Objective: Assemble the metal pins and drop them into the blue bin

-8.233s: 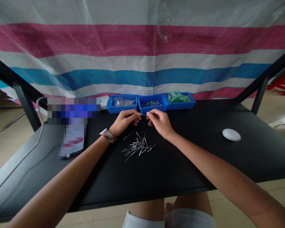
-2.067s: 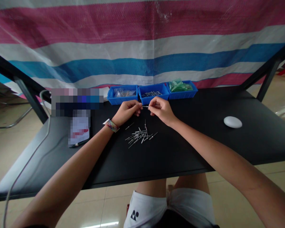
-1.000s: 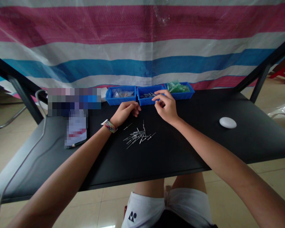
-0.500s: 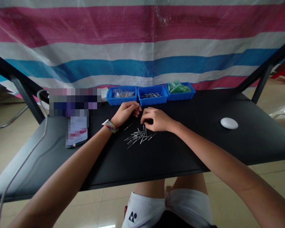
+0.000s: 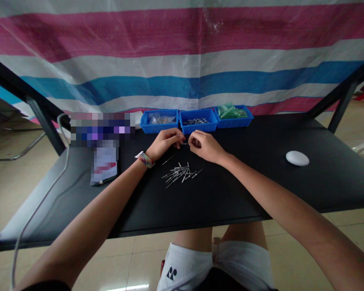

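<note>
A thin metal blind rivet [image 5: 185, 144] spans the small gap between my two hands, level above the black table. My left hand [image 5: 169, 142], with a woven bracelet at its wrist, has curled fingers closed at the rivet's left end. On the other end, my right hand [image 5: 205, 146] pinches with thumb and forefinger. Whether more rivets are inside either hand is hidden. Nearer to me lies a loose pile of similar blind rivets [image 5: 179, 173]. One single rivet [image 5: 167, 160] rests apart from them, beside my left wrist.
Behind my hands stand three blue bins: the left bin [image 5: 151, 128] has clear plastic bags, the middle bin [image 5: 199, 128] rivets, the right bin [image 5: 235, 123] green bags. A white oval object [image 5: 297, 158] sits at right. A grey cable [image 5: 62, 169] runs along the left.
My right hand has lifted from the pile's edge toward my left hand, and a rivet now shows between them. The view has shifted slightly.
</note>
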Demonstrator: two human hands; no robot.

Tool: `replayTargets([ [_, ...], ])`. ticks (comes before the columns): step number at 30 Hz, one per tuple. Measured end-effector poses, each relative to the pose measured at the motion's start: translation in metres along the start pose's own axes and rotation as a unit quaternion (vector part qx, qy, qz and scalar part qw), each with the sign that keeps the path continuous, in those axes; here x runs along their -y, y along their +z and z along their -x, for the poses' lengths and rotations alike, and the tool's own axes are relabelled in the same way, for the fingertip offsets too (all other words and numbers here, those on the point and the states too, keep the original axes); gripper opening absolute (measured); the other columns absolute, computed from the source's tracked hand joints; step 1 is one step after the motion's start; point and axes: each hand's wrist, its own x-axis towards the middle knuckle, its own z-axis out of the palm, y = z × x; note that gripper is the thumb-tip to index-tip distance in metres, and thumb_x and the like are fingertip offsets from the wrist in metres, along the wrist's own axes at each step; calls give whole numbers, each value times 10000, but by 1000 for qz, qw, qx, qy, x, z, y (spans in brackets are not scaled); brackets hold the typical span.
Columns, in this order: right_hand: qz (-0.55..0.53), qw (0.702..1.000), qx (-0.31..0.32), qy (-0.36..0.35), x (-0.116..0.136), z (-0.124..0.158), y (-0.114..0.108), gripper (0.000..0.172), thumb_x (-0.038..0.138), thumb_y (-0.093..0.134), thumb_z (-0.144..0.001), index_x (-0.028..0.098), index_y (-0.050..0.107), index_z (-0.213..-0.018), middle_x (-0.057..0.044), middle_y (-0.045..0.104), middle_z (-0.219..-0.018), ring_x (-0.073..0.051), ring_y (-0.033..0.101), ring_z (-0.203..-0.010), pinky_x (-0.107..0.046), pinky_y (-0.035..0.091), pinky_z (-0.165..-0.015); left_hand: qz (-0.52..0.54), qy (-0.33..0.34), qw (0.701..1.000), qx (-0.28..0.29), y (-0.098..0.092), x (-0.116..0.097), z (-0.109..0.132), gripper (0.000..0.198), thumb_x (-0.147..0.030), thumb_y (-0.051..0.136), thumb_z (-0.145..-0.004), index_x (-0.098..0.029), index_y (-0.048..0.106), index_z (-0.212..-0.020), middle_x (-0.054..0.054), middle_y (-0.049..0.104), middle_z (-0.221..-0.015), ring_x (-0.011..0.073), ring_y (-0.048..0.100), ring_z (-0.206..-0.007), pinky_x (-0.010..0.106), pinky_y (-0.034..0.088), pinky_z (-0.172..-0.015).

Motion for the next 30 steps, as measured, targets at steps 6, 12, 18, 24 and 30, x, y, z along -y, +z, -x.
replayTargets([
  [6, -67, 995, -69, 28, -5, -2, 0, 81, 178, 644, -880, 219, 608, -821, -2, 605, -829, -147, 550, -683, -301, 456, -651, -27, 14, 1000, 6, 0, -1, 0, 237, -344, 808, -814, -145, 718, -906, 30, 695, -851, 120, 644, -663, 234, 544, -625],
  [12, -128, 986, -83, 59, -3, -2, 0, 68, 261, 660, -887, 223, 632, -837, 3, 630, -773, -157, 581, -690, -311, 476, -656, -29, 27, 999, 4, 1, 2, -1, 232, -344, 808, -834, -147, 710, -908, 27, 680, -823, 112, 640, -642, 224, 536, -606],
  [18, -212, 966, -112, 93, 4, -2, 3, 112, 315, 700, -856, 229, 639, -893, -1, 656, -788, -163, 630, -691, -310, 491, -621, -40, 20, 999, -1, 0, 4, -1, 277, -419, 745, -901, -148, 703, -865, 33, 686, -793, 110, 638, -628, 223, 525, -610],
  [24, -234, 958, -130, 108, 6, -3, 4, 114, 310, 712, -845, 231, 632, -868, 8, 646, -753, -150, 605, -628, -302, 459, -564, -70, -1, 998, -3, 1, 5, 0, 435, -563, 704, -932, -155, 716, -783, 34, 666, -679, 130, 626, -627, 233, 518, -622],
  [30, -240, 955, -139, 109, 1, -3, 4, 104, 302, 713, -853, 223, 647, -855, 7, 668, -752, -145, 630, -601, -311, 489, -586, -37, -2, 999, -8, 1, 3, 0, 403, -536, 720, -918, -147, 723, -815, 37, 676, -714, 125, 632, -628, 232, 523, -618],
])
